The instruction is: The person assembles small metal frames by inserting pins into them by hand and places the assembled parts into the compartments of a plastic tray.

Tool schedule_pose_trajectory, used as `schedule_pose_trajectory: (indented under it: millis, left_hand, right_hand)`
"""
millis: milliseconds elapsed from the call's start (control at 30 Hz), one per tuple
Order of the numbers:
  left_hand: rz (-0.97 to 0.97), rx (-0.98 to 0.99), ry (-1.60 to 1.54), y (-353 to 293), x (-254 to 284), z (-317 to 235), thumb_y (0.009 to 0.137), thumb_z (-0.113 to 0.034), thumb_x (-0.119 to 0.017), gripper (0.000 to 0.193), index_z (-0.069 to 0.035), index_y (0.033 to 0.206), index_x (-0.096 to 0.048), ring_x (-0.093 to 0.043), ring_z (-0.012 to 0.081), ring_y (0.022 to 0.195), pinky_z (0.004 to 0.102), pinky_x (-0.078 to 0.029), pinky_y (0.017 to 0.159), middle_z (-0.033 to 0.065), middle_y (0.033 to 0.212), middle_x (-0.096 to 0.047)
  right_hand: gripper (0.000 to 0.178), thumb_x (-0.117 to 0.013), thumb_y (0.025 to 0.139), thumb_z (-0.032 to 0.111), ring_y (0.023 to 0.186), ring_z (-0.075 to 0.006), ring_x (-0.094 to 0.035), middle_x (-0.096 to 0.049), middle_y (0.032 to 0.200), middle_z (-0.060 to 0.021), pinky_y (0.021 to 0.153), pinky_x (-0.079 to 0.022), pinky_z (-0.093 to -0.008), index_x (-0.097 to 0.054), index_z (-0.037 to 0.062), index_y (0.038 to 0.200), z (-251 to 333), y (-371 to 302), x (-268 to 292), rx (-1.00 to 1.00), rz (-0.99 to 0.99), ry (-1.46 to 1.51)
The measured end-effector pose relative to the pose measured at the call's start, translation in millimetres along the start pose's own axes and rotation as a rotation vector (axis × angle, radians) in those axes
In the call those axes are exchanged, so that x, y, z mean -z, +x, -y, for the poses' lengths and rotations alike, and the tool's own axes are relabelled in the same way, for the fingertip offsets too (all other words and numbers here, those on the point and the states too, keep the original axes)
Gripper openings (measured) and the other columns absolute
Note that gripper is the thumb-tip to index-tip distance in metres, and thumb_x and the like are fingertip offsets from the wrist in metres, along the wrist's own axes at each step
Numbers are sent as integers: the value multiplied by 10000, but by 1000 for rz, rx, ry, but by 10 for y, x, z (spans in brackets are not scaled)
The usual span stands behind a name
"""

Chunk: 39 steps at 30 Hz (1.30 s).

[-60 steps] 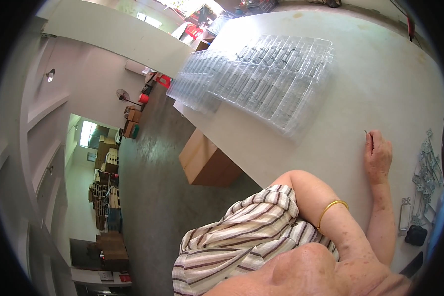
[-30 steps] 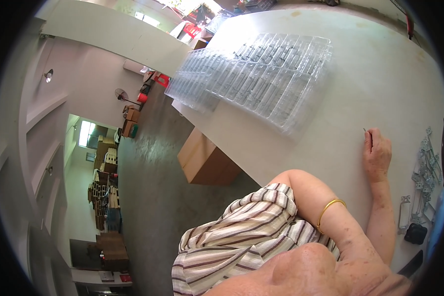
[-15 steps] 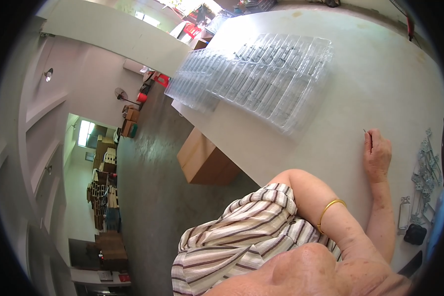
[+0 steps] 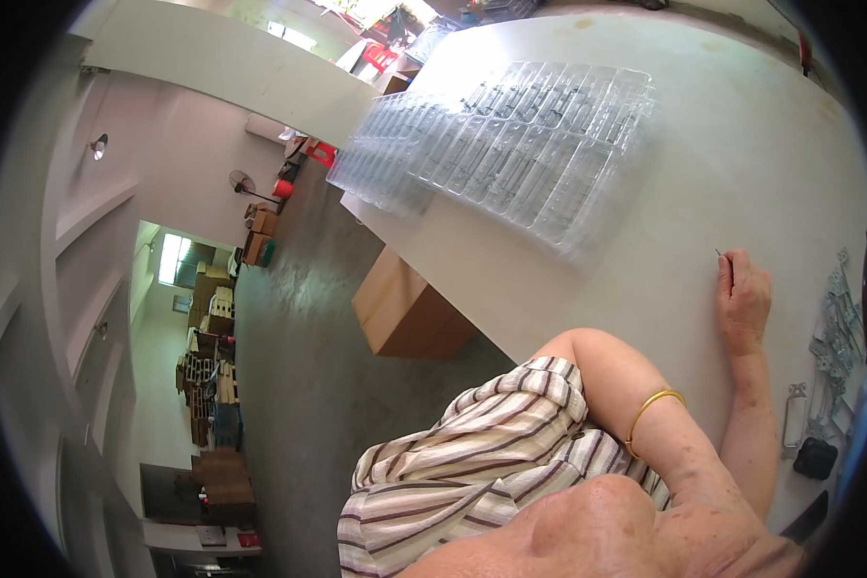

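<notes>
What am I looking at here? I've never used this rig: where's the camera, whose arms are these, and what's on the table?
There is no machine: one fisheye camera on a person's head looks down, so edges bend. The right hand rests on the pale table, fingers curled by a tiny dark sliver; whether they hold it is unclear. The other arm wears a gold bangle; its hand is hidden. Clear plastic trays lie ahead, small metal parts at right.
</notes>
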<state>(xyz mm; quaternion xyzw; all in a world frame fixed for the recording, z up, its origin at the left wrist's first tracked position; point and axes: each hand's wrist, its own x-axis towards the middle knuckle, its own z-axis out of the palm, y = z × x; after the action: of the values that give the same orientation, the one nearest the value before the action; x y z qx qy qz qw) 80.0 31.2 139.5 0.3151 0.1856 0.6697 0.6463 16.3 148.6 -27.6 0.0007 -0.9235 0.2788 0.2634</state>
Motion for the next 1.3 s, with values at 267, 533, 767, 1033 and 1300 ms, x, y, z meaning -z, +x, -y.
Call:
schedule_pose_trajectory:
  millis: [267, 533, 767, 1033, 1300]
  left_hand:
    - [-10, -8, -9, -8, 9, -25, 914, 88, -541, 499, -55, 1386, -462, -671, 212, 893, 325, -554, 757, 160, 1159, -636]
    - [-25, -5, -11, 2, 3, -70, 907, 95, -543, 508, -62, 1383, -463, -676, 212, 874, 326, -558, 744, 160, 1147, -638]
    - [-49, -11, -14, -15, -15, -86, 901, 102, -544, 515, -68, 1381, -463, -680, 212, 858, 327, -561, 733, 159, 1136, -641]
    - [-63, -21, -15, -20, -47, -140, 894, 109, -546, 523, -75, 1378, -463, -686, 212, 839, 328, -565, 721, 158, 1124, -643]
    - [-110, -26, -18, -63, -95, -174, 888, 116, -547, 532, -82, 1375, -464, -691, 212, 820, 328, -568, 709, 157, 1111, -646]
  right_hand:
    - [108, -573, 1011, 195, 749, -289, -587, -634, 788, -71, 770, -454, -399, -578, 103, 953, -20, 8, 24, 14, 7, 1]
    - [117, -563, 1016, 205, 742, -287, -583, -634, 800, -69, 758, -450, -408, -581, 108, 954, 3, 0, 10, 18, -7, -2]
    - [107, -567, 1013, 196, 726, -299, -566, -623, 774, -75, 756, -450, -410, -583, 105, 958, 4, 0, 39, 1, 5, 12]
    - [100, -564, 1012, 186, 729, -300, -569, -625, 777, -73, 763, -447, -396, -583, 106, 956, 1, -8, 36, 23, -2, 11]
    - [100, -583, 1004, 217, 748, -318, -568, -640, 812, -78, 739, -470, -444, -604, 122, 976, -21, -24, 18, -36, 12, 17]
